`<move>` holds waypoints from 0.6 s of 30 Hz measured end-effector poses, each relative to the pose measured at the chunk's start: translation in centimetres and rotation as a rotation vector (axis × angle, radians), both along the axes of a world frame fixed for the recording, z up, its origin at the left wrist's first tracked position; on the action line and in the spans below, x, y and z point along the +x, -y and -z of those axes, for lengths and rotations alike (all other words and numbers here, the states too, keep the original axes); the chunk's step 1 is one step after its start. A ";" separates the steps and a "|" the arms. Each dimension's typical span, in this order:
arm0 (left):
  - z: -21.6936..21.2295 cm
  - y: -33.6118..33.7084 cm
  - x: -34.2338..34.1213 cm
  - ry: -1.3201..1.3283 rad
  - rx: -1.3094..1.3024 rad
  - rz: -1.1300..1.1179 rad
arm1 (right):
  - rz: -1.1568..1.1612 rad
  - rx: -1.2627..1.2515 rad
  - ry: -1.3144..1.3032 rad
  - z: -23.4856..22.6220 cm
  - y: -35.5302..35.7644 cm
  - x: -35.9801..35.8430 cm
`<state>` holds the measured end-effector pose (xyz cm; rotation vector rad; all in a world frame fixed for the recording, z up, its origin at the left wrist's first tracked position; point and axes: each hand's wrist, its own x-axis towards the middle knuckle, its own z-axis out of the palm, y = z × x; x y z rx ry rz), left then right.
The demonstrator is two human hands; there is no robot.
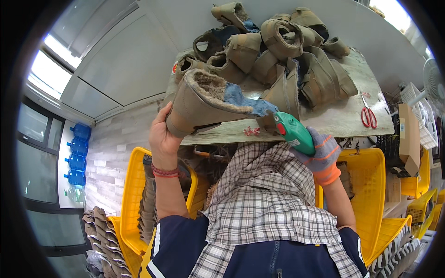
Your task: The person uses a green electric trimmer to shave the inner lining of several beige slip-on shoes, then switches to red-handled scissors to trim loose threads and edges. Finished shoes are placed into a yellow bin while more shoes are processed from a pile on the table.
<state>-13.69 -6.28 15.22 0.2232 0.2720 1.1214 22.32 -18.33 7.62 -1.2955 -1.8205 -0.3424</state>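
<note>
My left hand (164, 139) grips a brown boot upper (195, 106) above the near edge of the table. The upper is tilted, its opening facing up and to the right, showing beige fleece lining. Blue fabric (237, 96) hangs out of the opening toward the right. My right hand (324, 160), in a grey and orange glove, is closed around a green handheld power cutter (296, 134). The cutter's head touches or nearly touches the end of the blue fabric; its blade is hidden there. A bracelet circles my left wrist.
Several more boot uppers (243, 51) are heaped on the worn table (222, 132). Red-handled scissors (369, 116) lie at its right side. Yellow baskets (132, 199) flank me, some holding uppers. A fan (433, 81) and cardboard box (409, 139) stand at right; blue water jugs (76, 162) line the left wall.
</note>
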 end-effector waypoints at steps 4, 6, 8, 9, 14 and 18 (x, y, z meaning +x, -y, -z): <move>0.8 0.0 0.2 -0.003 -0.024 0.004 | -0.008 -0.007 0.032 0.3 0.5 0.5; 1.1 0.1 0.2 -0.003 -0.025 -0.011 | -0.007 -0.009 0.041 0.8 0.8 0.6; 1.4 0.3 0.2 -0.001 -0.032 -0.030 | 0.003 -0.001 0.056 1.2 1.0 0.6; 1.7 0.1 0.0 0.025 -0.034 -0.001 | -0.003 0.003 0.060 1.1 1.0 0.6; 2.4 0.1 -0.3 0.068 -0.086 0.035 | -0.023 -0.026 0.055 0.7 1.0 -0.5; 3.1 0.3 -0.4 0.007 -0.071 -0.020 | -0.079 -0.004 -0.018 0.3 0.3 -1.5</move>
